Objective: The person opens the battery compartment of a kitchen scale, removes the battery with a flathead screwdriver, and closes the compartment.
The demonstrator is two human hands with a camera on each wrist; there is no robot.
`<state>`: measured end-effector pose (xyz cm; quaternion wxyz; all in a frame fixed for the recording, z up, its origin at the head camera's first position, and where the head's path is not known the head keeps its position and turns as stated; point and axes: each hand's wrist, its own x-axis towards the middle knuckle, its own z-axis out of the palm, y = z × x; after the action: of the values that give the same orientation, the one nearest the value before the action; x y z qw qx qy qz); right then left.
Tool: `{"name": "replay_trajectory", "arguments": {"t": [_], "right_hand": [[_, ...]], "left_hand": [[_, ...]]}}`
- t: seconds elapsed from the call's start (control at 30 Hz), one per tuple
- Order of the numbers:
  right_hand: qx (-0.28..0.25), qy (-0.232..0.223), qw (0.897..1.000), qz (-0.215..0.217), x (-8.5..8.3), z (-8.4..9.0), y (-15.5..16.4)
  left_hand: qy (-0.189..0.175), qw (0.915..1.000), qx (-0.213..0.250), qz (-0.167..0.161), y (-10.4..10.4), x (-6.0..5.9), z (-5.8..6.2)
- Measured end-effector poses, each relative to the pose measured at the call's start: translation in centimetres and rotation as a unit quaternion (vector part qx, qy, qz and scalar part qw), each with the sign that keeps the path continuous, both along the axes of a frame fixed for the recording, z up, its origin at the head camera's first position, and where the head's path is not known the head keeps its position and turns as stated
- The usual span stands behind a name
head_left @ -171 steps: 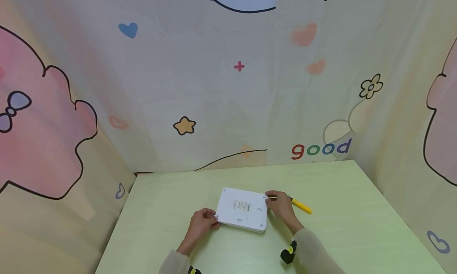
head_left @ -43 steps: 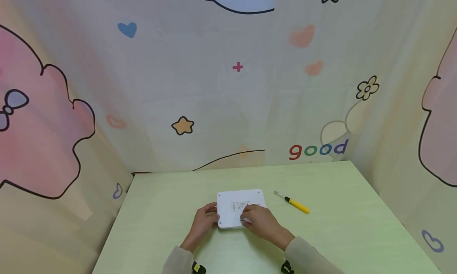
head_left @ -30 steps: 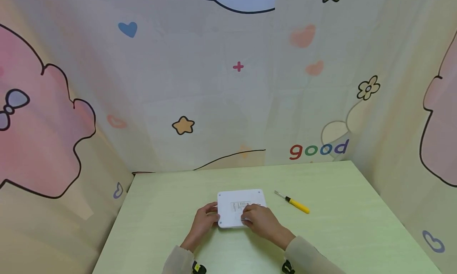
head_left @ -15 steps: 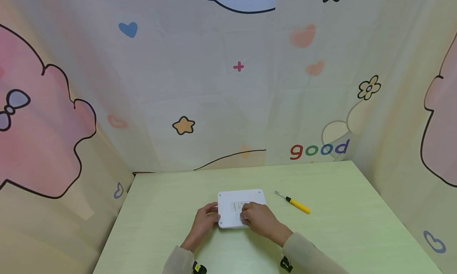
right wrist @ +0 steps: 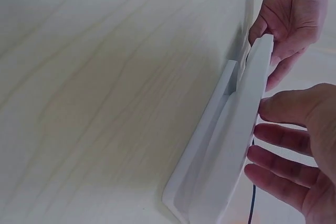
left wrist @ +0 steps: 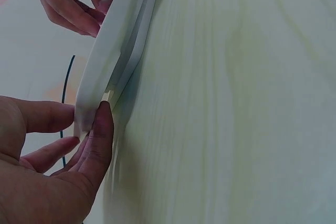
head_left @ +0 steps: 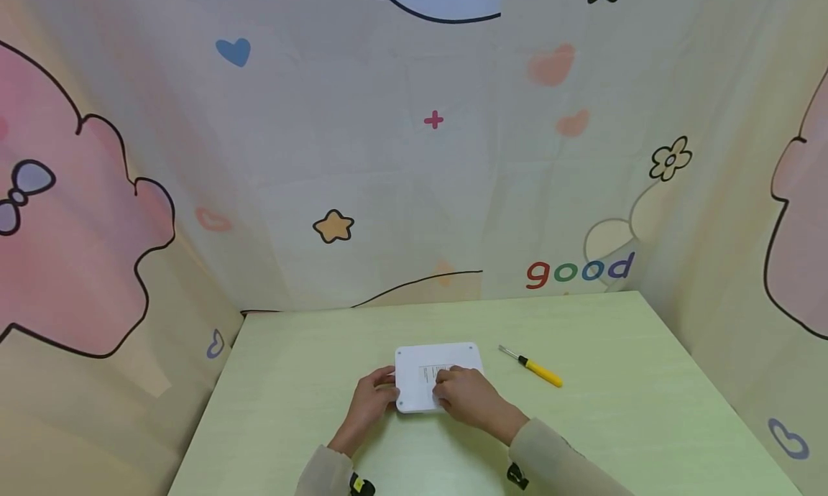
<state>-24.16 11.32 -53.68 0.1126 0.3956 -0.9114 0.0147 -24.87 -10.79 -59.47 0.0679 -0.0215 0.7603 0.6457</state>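
Presently flat on worktop (head_left: 601, 424), label side up: white device (head_left: 427, 363) | left hand (head_left: 370, 397) pinching its left edge, thumb under | right hand (head_left: 468, 397) nearer, fingers (head_left: 443, 389) straight, pressing its near-right top | yellow screwdriver (head_left: 535, 369) apart, rightward.

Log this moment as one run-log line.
left hand: pinches left edge of flat white plastic device | right hand: fingers rest on its labelled top | yellow-handled screwdriver: lies apart on pale green table
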Motion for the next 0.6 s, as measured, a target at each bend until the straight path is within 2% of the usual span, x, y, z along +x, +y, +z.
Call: {"name": "replay_trajectory", "arguments": {"t": [0.3,0.6], "right_hand": [[-0.003,0.051,0.999,0.012,0.0,-0.92,0.21],[0.012,0.068,0.998,0.005,0.25,-0.99,0.25]], "left_hand": [[0.008,0.9999,-0.014,0.0,0.14,0.09,0.13],[0.014,0.9995,-0.028,-0.002,0.17,0.23,0.19]]}}
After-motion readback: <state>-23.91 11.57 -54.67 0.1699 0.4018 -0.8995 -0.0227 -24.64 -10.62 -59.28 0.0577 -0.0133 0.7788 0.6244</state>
